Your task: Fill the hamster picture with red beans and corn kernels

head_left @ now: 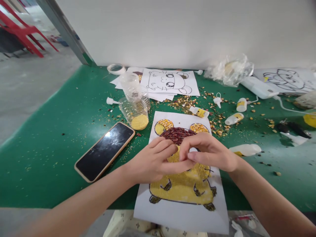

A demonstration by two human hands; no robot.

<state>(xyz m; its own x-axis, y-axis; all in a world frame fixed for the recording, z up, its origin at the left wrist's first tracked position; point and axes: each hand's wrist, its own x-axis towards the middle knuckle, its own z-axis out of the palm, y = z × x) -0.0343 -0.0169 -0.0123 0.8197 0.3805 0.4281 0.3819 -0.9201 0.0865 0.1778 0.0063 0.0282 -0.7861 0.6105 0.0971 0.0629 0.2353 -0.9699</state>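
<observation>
A white sheet (177,221) with an animal drawing overhangs the table's front edge. Its body is covered in yellow grains (177,191), its crown in dark red beans (176,133), and its ears partly in corn kernels (197,127). My left hand (154,159) hovers over the drawing's face, index finger stretched out and the others loosely bent. From the right, my right hand (209,151) meets it, thumb and fingers pinched around the left index fingertip. Whether something small sits between them is hidden. The hands cover much of the face.
Left of the sheet lie a phone (105,151) and a tilted clear plastic cup (134,113) with yellow grains. Glue bottles (199,112) and scattered kernels (185,102) lie behind and right. Further back are another drawing (170,80), a tape roll (116,68) and a plastic bag (229,70).
</observation>
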